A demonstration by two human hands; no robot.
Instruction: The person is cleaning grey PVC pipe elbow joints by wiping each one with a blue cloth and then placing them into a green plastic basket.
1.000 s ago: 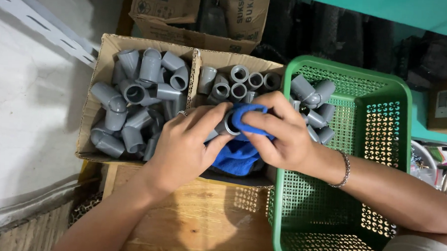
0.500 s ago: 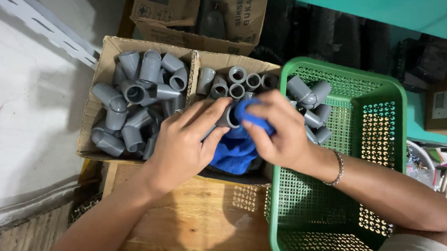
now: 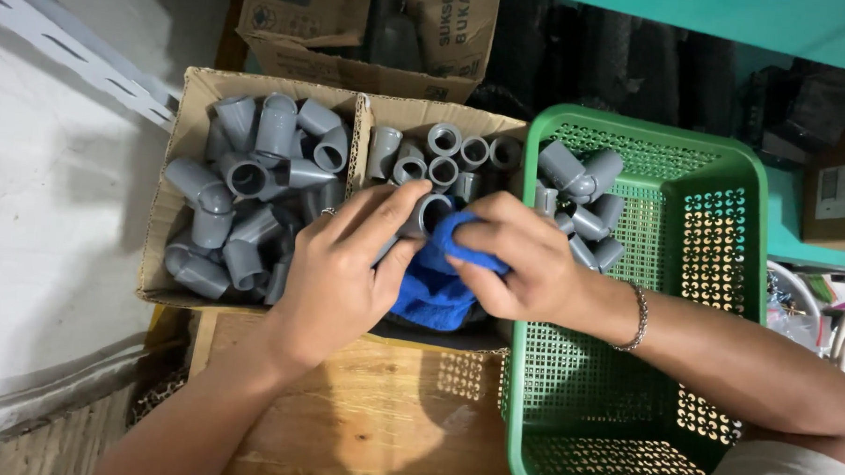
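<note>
Now mid-wipe: left hand (image 3: 341, 277) gripping pipe fitting (image 3: 431, 212) just left of green basket (image 3: 738, 197), right hand (image 3: 515, 269) pinching blue cloth (image 3: 440, 276) against it (rim only showing); next, probably turning it

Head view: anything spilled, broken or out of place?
Nothing stands out. Grey pipe fittings sit in the cardboard box and green basket; left hand holds one fitting, right hand a blue cloth.
</note>
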